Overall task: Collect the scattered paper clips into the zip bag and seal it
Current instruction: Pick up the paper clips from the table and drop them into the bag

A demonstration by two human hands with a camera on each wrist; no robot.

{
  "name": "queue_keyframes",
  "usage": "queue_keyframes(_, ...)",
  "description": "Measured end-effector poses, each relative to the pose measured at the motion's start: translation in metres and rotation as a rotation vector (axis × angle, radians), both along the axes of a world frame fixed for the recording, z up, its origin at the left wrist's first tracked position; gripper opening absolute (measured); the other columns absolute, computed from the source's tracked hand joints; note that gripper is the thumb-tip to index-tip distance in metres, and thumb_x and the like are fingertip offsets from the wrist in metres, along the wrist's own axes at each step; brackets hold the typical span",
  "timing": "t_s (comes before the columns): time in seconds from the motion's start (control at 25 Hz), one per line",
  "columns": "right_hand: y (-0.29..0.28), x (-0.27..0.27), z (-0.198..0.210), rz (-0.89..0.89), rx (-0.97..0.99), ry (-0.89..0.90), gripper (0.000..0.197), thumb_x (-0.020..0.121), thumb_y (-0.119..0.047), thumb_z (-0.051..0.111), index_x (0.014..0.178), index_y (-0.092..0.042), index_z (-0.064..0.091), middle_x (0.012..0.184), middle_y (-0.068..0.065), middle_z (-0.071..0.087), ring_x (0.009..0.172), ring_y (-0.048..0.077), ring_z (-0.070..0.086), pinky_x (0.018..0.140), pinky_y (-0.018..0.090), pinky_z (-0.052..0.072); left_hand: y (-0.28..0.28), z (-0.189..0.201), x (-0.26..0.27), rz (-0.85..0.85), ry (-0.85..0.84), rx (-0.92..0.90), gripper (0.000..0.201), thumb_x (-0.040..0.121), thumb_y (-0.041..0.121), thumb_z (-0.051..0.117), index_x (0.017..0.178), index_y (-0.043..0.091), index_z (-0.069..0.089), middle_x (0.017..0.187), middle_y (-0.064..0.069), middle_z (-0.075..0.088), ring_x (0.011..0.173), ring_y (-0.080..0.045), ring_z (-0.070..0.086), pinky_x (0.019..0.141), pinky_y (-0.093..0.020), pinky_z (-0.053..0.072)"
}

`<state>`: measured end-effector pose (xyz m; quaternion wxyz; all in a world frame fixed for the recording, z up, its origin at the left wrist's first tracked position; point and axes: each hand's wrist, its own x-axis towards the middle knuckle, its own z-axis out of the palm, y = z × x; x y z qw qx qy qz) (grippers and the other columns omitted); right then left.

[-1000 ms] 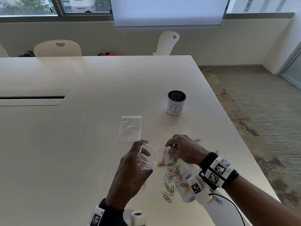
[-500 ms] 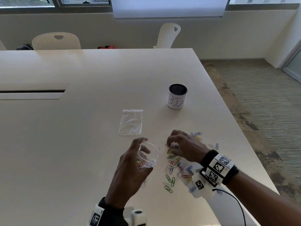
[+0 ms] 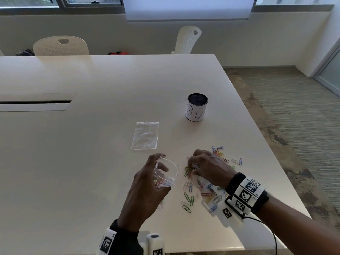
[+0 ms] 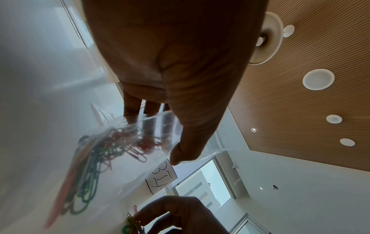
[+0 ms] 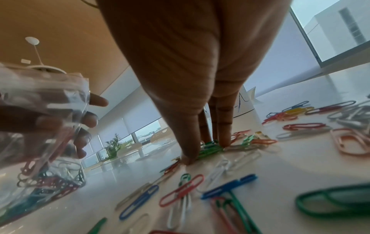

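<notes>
Across the tabletop, right hand is pinching paper clips; left hand is gripping the gaping zip bag, possibly spilling clips if tipped.

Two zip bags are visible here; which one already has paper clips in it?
The zip bag held open in the left hand; the other bag lies flat and untouched nearer the bin.

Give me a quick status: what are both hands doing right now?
Left hand holds zip bag open, some clips inside. Right hand pinching green paper clips off table. Many clips loose. Nothing blocking.
</notes>
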<state>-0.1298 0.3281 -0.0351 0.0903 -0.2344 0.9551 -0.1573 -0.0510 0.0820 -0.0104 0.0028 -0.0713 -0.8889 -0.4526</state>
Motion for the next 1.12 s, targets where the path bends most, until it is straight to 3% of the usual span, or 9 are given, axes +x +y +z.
queue_keyframes(0.12, -0.002, -0.002, -0.004, 0.011, 0.009, 0.06, 0.012, 0.099, -0.021, 0.066, 0.109, -0.018, 0.072, 0.111, 0.0, 0.067, 0.093, 0.013, 0.067, 0.089, 0.029, 0.06, 0.001, 0.001, 0.002, 0.0, 0.004, -0.003, 0.071, 0.081, 0.014, 0.085, 0.132, 0.044, 0.045, 0.106, 0.017, 0.067, 0.091, -0.004, 0.069, 0.068, -0.03, 0.064)
queue_keyframes(0.2, -0.005, -0.004, -0.007, 0.023, 0.045, 0.116, 0.014, 0.104, -0.015, 0.057, 0.104, -0.014, 0.071, 0.098, 0.0, 0.066, 0.08, 0.011, 0.066, 0.079, 0.027, 0.061, 0.001, 0.001, 0.004, 0.005, 0.004, 0.003, 0.071, 0.081, 0.013, 0.084, 0.132, 0.044, 0.046, 0.106, 0.017, 0.067, 0.091, -0.004, 0.069, 0.067, -0.029, 0.064)
queue_keyframes(0.4, -0.008, -0.011, -0.006, 0.016, 0.054, 0.102, 0.018, 0.103, -0.006, 0.056, 0.092, -0.01, 0.071, 0.088, 0.002, 0.064, 0.07, 0.011, 0.064, 0.062, 0.013, 0.048, 0.0, 0.0, 0.007, 0.017, -0.003, 0.0, 0.073, 0.081, 0.013, 0.084, 0.133, 0.045, 0.046, 0.106, 0.017, 0.067, 0.093, -0.004, 0.069, 0.07, -0.031, 0.065)
queue_keyframes(0.52, -0.002, -0.016, 0.001, -0.058, -0.078, 0.048, 0.008, 0.093, -0.004, 0.07, 0.089, -0.009, 0.076, 0.093, 0.005, 0.072, 0.076, 0.015, 0.069, 0.068, 0.018, 0.055, -0.001, -0.002, 0.008, 0.019, -0.005, 0.001, 0.072, 0.081, 0.014, 0.084, 0.133, 0.046, 0.046, 0.107, 0.018, 0.067, 0.093, -0.004, 0.069, 0.07, -0.03, 0.065)
queue_keyframes(0.64, 0.005, -0.019, 0.007, -0.169, -0.264, -0.048, 0.004, 0.088, -0.01, 0.079, 0.091, -0.011, 0.079, 0.092, 0.001, 0.077, 0.078, 0.011, 0.073, 0.077, 0.027, 0.064, -0.002, -0.005, 0.01, 0.02, -0.002, 0.007, 0.071, 0.081, 0.013, 0.084, 0.132, 0.044, 0.046, 0.106, 0.017, 0.067, 0.09, -0.005, 0.069, 0.069, -0.024, 0.062)
queue_keyframes(0.72, 0.007, -0.016, 0.016, -0.24, -0.383, -0.117, 0.004, 0.086, -0.012, 0.082, 0.088, -0.013, 0.079, 0.084, -0.002, 0.078, 0.075, 0.009, 0.075, 0.076, 0.03, 0.065, -0.003, -0.006, 0.01, 0.021, -0.001, 0.007, 0.072, 0.08, 0.012, 0.084, 0.133, 0.043, 0.046, 0.106, 0.017, 0.067, 0.091, -0.004, 0.068, 0.068, -0.021, 0.061)
queue_keyframes(0.84, 0.003, -0.005, 0.036, -0.316, -0.619, -0.268, 0.006, 0.084, -0.009, 0.083, 0.089, -0.01, 0.079, 0.083, 0.006, 0.08, 0.079, 0.018, 0.079, 0.077, 0.031, 0.065, -0.003, -0.008, 0.011, 0.017, 0.004, 0.004, 0.072, 0.08, 0.013, 0.084, 0.134, 0.043, 0.045, 0.106, 0.017, 0.066, 0.091, -0.004, 0.068, 0.07, -0.023, 0.062)
queue_keyframes(1.0, -0.011, 0.016, 0.066, -0.284, -0.876, -0.433, 0.012, 0.085, -0.006, 0.081, 0.097, -0.004, 0.077, 0.09, 0.015, 0.08, 0.089, 0.029, 0.078, 0.084, 0.034, 0.063, -0.002, -0.009, 0.011, 0.017, 0.004, -0.004, 0.072, 0.081, 0.019, 0.085, 0.133, 0.045, 0.044, 0.106, 0.019, 0.066, 0.092, -0.005, 0.068, 0.074, -0.028, 0.063)
queue_keyframes(1.12, -0.025, 0.029, 0.084, -0.213, -0.965, -0.485, 0.016, 0.086, -0.004, 0.08, 0.101, 0.0, 0.075, 0.093, 0.018, 0.079, 0.087, 0.027, 0.077, 0.088, 0.035, 0.063, -0.001, -0.009, 0.012, 0.008, 0.008, -0.015, 0.073, 0.081, 0.02, 0.086, 0.135, 0.044, 0.043, 0.107, 0.019, 0.066, 0.093, -0.004, 0.069, 0.077, -0.028, 0.063)
